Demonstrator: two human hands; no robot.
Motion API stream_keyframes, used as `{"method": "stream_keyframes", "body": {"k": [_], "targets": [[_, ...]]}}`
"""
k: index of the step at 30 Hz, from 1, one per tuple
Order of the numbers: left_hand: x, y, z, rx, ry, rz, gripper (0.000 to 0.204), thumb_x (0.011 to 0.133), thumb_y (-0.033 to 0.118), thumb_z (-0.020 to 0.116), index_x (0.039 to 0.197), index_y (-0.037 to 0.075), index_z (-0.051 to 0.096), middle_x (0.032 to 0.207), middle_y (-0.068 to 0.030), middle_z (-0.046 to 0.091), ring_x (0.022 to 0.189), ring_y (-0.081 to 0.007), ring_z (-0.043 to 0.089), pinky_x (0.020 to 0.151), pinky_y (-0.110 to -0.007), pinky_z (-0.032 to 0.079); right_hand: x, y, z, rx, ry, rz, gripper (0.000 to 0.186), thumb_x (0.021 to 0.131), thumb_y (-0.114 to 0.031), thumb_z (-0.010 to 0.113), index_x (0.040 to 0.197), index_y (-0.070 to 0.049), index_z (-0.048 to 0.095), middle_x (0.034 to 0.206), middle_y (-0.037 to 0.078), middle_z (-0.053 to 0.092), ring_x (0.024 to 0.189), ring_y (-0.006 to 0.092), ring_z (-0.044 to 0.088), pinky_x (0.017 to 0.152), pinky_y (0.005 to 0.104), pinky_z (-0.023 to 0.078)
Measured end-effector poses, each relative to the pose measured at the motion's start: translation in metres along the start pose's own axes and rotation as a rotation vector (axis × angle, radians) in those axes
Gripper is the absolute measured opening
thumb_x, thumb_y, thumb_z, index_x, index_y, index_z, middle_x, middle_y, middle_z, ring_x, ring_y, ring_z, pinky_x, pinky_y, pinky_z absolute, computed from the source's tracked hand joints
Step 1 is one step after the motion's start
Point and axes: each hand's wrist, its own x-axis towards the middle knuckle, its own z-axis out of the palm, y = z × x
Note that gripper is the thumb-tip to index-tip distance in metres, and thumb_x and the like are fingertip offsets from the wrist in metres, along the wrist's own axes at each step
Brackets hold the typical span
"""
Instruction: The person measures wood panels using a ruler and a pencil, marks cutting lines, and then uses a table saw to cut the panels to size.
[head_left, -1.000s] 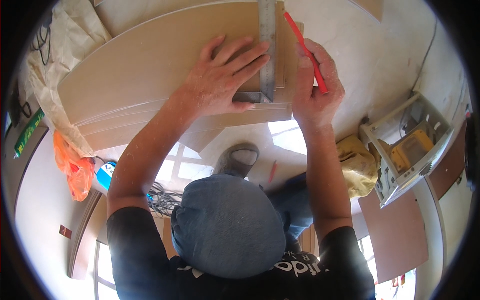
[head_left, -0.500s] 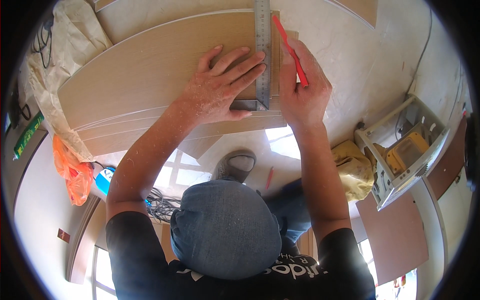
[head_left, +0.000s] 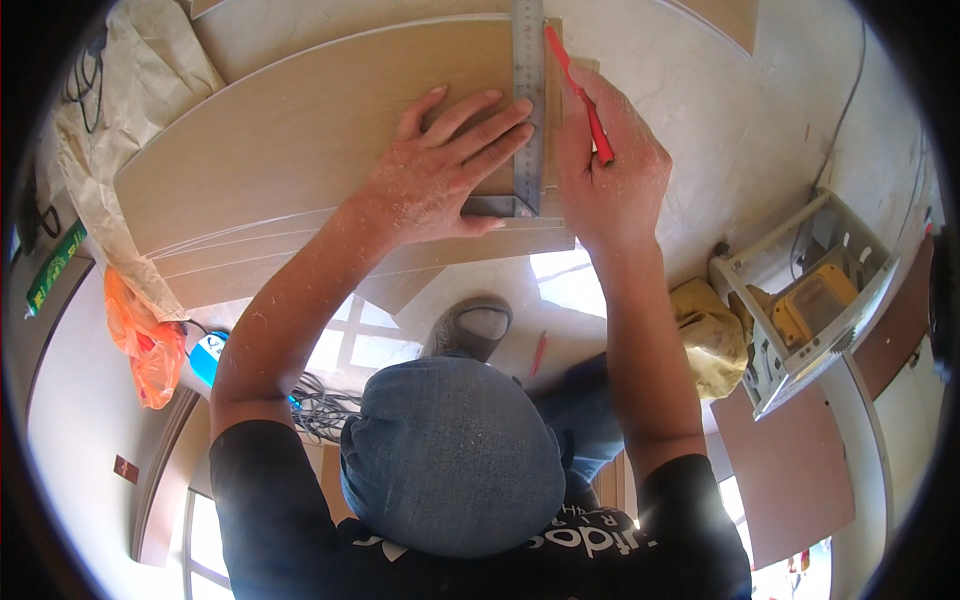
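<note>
My left hand (head_left: 445,165) lies flat with fingers spread on a wood-grain board (head_left: 300,130). Two of its fingertips rest on the long blade of a metal try square (head_left: 527,75), and the thumb lies by the square's stock (head_left: 495,206). The blade runs away from me across the board, close to its right end. My right hand (head_left: 620,165) is closed on a red pencil (head_left: 590,115), with the pencil's far end by the blade's right side near the board's far edge. The grip underneath is partly hidden.
More boards lie under this one. Brown paper (head_left: 130,110) and an orange plastic bag (head_left: 145,340) are at the left. Right of me stand a table saw frame (head_left: 770,290) with a yellow body and a yellowish cloth (head_left: 710,335). A red pencil-like stick (head_left: 540,352) lies near my shoe (head_left: 475,325).
My right hand and the red pencil have shifted slightly away from me along the square's blade. My left hand and the square have hardly moved.
</note>
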Motion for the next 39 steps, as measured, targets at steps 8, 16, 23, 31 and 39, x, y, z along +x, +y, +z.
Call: {"method": "stream_keyframes", "body": {"k": [8, 16, 23, 31, 39], "targets": [[-0.002, -0.001, 0.002, 0.027, 0.009, 0.01, 0.107, 0.065, 0.051, 0.091, 0.159, 0.02, 0.048, 0.17, 0.0017, 0.037, 0.154, -0.0239, 0.035, 0.126, -0.055, 0.021, -0.041, -0.022, -0.037, -0.091, -0.145, 0.034, 0.021, 0.092, -0.006, 0.068, 0.112, -0.003, 0.074, 0.09, 0.015, 0.075, 0.078, 0.0281, 0.072, 0.072, 0.037, 0.058], [0.0, 0.002, -0.001, 0.035, -0.004, 0.0, 0.108, 0.067, 0.049, 0.091, 0.16, 0.02, 0.046, 0.17, 0.0023, 0.036, 0.154, -0.0238, 0.035, 0.127, -0.055, 0.021, -0.021, -0.021, -0.034, -0.005, -0.107, 0.108, 0.017, 0.09, -0.004, 0.068, 0.106, -0.003, 0.073, 0.082, 0.017, 0.07, 0.074, 0.0363, 0.069, 0.068, 0.0409, 0.057], [-0.002, 0.004, -0.003, 0.094, -0.052, -0.014, 0.101, 0.075, 0.057, 0.086, 0.16, 0.02, 0.046, 0.171, 0.0018, 0.035, 0.157, -0.0226, 0.03, 0.128, -0.056, 0.02, -0.064, -0.03, -0.056, -0.045, -0.22, 0.131, 0.019, 0.093, -0.006, 0.065, 0.109, -0.003, 0.074, 0.088, 0.016, 0.074, 0.078, 0.0302, 0.073, 0.07, 0.0364, 0.057], [-0.004, 0.008, 0.0, 0.082, 0.028, 0.024, 0.105, 0.071, 0.048, 0.089, 0.161, 0.018, 0.043, 0.169, 0.0008, 0.036, 0.155, -0.0259, 0.033, 0.127, -0.056, 0.023, -0.081, -0.044, -0.074, -0.08, -0.348, 0.31, 0.021, 0.09, -0.007, 0.066, 0.109, -0.005, 0.075, 0.079, 0.016, 0.071, 0.071, 0.0351, 0.07, 0.067, 0.0411, 0.057], [-0.011, 0.009, 0.004, 0.159, 0.081, 0.058, 0.104, 0.074, 0.046, 0.088, 0.162, 0.017, 0.039, 0.17, 0.0006, 0.035, 0.156, -0.0256, 0.031, 0.128, -0.055, 0.024, -0.177, -0.047, -0.175, -0.043, 0.033, 0.096, 0.029, 0.091, 0.005, 0.065, 0.118, 0.002, 0.073, 0.112, 0.025, 0.075, 0.101, 0.0351, 0.075, 0.09, 0.0402, 0.059]]}}
